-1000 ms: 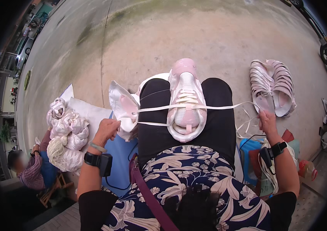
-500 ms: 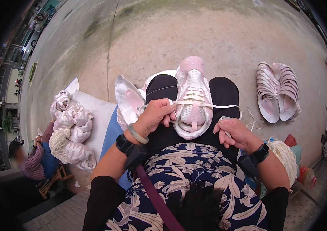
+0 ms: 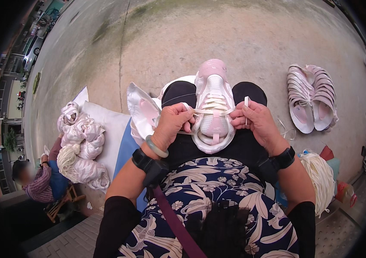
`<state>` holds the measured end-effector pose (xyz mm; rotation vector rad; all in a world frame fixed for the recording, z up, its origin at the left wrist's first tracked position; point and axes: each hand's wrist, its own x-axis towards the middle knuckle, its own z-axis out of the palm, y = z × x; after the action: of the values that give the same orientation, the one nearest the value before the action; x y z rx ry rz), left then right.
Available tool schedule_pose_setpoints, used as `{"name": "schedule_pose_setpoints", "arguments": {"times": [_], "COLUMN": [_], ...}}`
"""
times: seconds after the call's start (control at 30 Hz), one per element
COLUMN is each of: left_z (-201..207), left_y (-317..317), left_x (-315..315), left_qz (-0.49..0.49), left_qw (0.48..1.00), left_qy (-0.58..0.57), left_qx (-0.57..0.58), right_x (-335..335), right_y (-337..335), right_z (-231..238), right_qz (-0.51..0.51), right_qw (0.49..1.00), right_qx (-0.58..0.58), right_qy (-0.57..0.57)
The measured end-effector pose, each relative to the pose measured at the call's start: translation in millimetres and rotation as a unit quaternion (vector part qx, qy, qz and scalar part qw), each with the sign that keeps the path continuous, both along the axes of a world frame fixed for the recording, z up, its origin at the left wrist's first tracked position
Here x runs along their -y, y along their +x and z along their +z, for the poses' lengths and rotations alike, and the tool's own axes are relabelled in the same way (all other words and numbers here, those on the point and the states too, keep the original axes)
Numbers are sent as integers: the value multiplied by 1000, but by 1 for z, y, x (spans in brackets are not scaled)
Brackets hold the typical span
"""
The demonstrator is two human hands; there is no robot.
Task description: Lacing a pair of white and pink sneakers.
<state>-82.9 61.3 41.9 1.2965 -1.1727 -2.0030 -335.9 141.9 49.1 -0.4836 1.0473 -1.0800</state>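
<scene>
A pink and white shoe upper rests between my knees, its toe pointing away from me. White shoelace runs across its tongue in a row of crossings. On the shoe's left side my left hand pinches one lace end, fingers closed. Opposite it, my right hand is closed on the other end, and a short tail of lace stands up beside the fingertips. Both hands are close to the shoe's opening. Left of my knee lies another pale pink and white shoe upper, partly hidden behind my left hand.
Bundled pink and white uppers lie on a white sheet at left. A tied stack of uppers sits on the concrete at right. A hank of cream laces hangs near my right elbow. Another person sits at far left.
My right hand has moved left and up to the shoe, holding its lace. The lace's slack loop at the right is gone. The left hand stays nearly in place.
</scene>
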Motion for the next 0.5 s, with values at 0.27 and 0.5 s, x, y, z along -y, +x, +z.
{"name": "schedule_pose_setpoints", "arguments": {"times": [0.27, 0.5], "left_z": [3, -2], "left_y": [-5, -11], "left_x": [-7, -8], "left_qz": [-6, 1], "left_qw": [997, 995], "left_qy": [-59, -80], "left_qx": [42, 57], "right_x": [-13, -18], "right_y": [-6, 3], "right_z": [-11, -15], "right_qz": [-65, -82], "right_qw": [983, 989], "right_qx": [-155, -110], "right_qy": [-71, -54]}}
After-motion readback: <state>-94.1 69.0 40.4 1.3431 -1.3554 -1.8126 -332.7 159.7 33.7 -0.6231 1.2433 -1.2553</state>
